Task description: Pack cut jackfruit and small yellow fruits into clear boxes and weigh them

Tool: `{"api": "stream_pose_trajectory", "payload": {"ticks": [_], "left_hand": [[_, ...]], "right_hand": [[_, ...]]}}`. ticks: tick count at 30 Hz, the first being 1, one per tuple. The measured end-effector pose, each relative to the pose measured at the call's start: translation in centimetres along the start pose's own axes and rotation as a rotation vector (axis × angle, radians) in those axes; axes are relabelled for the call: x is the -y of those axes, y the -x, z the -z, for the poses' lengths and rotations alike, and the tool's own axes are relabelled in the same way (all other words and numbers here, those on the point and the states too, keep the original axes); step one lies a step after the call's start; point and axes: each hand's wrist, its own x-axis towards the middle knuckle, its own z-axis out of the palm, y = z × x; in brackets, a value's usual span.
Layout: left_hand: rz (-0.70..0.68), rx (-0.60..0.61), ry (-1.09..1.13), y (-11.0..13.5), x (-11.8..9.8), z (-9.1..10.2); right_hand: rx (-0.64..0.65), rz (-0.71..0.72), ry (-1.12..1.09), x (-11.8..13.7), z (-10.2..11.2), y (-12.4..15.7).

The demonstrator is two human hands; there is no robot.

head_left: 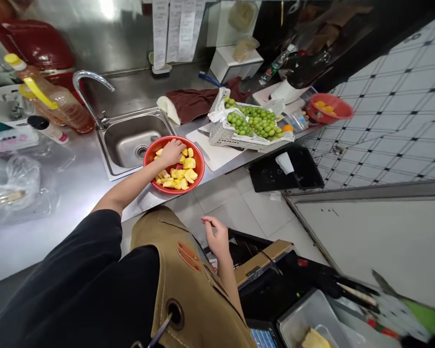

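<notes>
My left hand reaches into a red bowl of yellow fruit pieces on the steel counter, fingers curled down over the pieces at the bowl's far side. What it grips, if anything, is hidden under the fingers. My right hand hangs below the counter edge above a dark box, fingers loosely curled and apart, holding nothing. I wear a black sleeve and a tan apron.
A sink with a tap lies just left of the bowl. A white crate of green grapes sits on a cutting board to the right. An oil bottle, plastic bags, a brown cloth and another red bowl stand around.
</notes>
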Motion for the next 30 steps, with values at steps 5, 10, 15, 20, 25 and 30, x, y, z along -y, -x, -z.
{"api": "stream_pose_trajectory", "payload": {"ticks": [5,10,15,20,25,30], "left_hand": [[-0.124,0.081,-0.125,-3.4,1.6,1.4],[0.013,-0.088,0.098,-2.4,2.4,4.9],[0.17,-0.109,0.857,0.4,-1.9,7.6],[0.018,0.133,0.98,0.9,-10.3,4.4],[0.011,0.542,0.935,0.3,-17.3,-2.2],[0.22,0.955,1.119,1.7,-24.2,-8.9]], "right_hand": [[-0.099,-0.052,-0.014,-1.8,-1.2,-1.2],[-0.202,-0.122,-0.095,-3.0,-2.7,-2.6],[-0.274,-0.148,-0.447,-3.3,-3.3,-7.2],[-0.347,0.031,-0.777,-2.4,-1.9,-12.4],[-0.417,0.155,-0.764,-5.4,2.6,-11.3],[-0.559,0.059,-0.844,-10.2,5.6,-4.4]]}}
